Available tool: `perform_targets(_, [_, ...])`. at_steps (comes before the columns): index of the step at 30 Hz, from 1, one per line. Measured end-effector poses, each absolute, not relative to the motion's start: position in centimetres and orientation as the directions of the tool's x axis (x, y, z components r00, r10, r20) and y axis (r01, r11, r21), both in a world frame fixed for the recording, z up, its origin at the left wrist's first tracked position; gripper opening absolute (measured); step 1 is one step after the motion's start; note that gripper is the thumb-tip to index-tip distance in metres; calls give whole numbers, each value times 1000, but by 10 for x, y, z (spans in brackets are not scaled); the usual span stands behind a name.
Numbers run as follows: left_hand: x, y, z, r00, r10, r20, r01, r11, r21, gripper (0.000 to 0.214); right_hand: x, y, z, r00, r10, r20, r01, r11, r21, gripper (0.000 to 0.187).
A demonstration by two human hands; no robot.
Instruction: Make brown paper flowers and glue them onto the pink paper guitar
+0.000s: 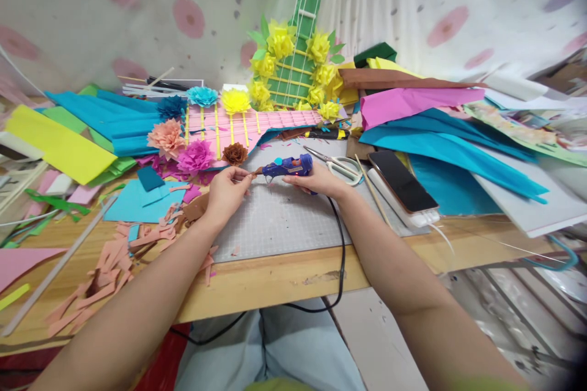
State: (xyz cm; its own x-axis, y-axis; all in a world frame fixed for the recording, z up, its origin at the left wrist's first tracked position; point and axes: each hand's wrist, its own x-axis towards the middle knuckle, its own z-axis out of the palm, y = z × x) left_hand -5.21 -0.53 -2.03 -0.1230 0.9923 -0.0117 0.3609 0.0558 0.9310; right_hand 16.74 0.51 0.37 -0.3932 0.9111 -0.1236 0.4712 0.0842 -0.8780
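Observation:
My right hand [316, 181] grips a blue hot glue gun [287, 166] above the grey cutting mat [293, 220], its nozzle pointing left. At the nozzle, my left hand [228, 192] pinches a small brown piece [257, 171], probably paper; its shape is mostly hidden by the fingers. Just beyond that hand lies a brown paper flower [235, 154] at the edge of a pink guitar-shaped panel [229, 125] with yellow strips. Magenta [196, 156], peach [167, 138] and yellow [235, 100] flowers sit along the panel.
Scissors [342, 168], a wooden stick [373, 192] and a phone [403, 180] lie to the right. Peach paper scraps [107, 269] cover the left front. A green guitar neck [307, 6] with yellow flowers stands behind. Blue paper [449, 134] is heaped at right. A black cord [342, 256] hangs over the table edge.

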Motion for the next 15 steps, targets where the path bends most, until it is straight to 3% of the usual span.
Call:
perform_targets(9, [-51, -6, -23, -130, 991, -12, 327, 54, 943, 23, 172, 8, 1, -349, 931, -104, 488, 85, -869, 35])
perform_targets(15, [-67, 1, -2, -275, 957, 94, 258, -20, 966, 17, 173, 16, -4, -39, 999, 2, 519, 22, -855, 38])
